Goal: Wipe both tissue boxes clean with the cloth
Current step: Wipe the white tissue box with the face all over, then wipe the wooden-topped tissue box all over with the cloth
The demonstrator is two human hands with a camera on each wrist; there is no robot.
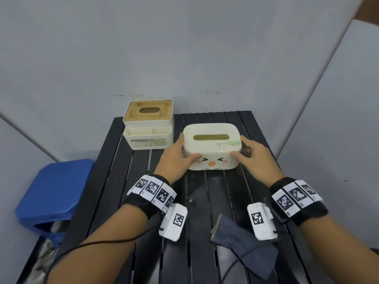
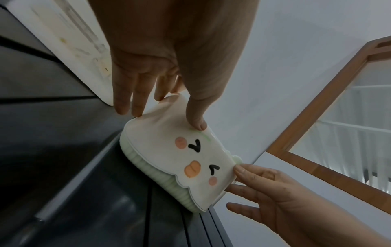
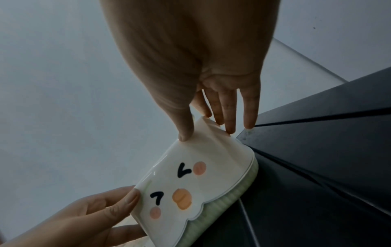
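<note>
A white tissue box with a cartoon duck face [image 1: 211,149] [image 2: 201,167] [image 3: 190,183] stands mid-table. My left hand [image 1: 180,150] [image 2: 160,75] grips its left end, thumb on the front face and fingers along the side. My right hand [image 1: 251,154] [image 3: 211,100] grips the right end the same way. A second cream tissue box with a wooden lid and front compartments [image 1: 148,124] [image 2: 69,41] stands at the table's back left corner. A dark blue-grey cloth [image 1: 244,240] lies crumpled on the table near my right wrist, untouched.
The black slatted table [image 1: 143,201] is narrow and stands against a grey wall. A blue plastic stool [image 1: 53,193] sits on the floor to the left. Cables run from both wrist bands across the near table.
</note>
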